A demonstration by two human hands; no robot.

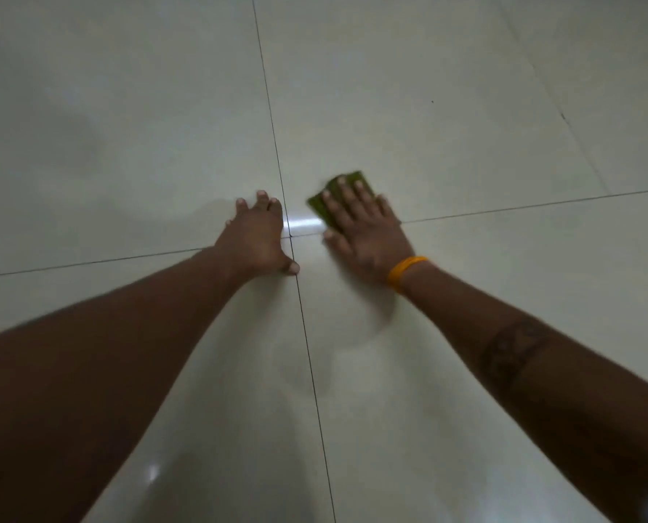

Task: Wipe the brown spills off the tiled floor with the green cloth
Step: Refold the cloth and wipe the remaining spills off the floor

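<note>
- Right hand (367, 235) presses the green cloth (347, 198) flat with straight, spread fingers (339, 190); unpinched, it may slip out.
- Left hand (256, 235), beside the cloth, braces with its fingers spread on the glossy tiled floor (465, 107); it could skid.
- No brown spills visible; smears might be missed.

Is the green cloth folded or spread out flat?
Cannot tell. The right hand lies flat on the cloth and hides most of it; only a small blurred green patch shows past the fingers.

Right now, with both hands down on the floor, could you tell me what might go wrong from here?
The tiled floor is glossy and perhaps damp, so the braced left hand could slip. The right hand presses the green cloth with flat fingers, so the cloth might slide out. No brown spill shows here, so remaining spots could be missed.
</note>
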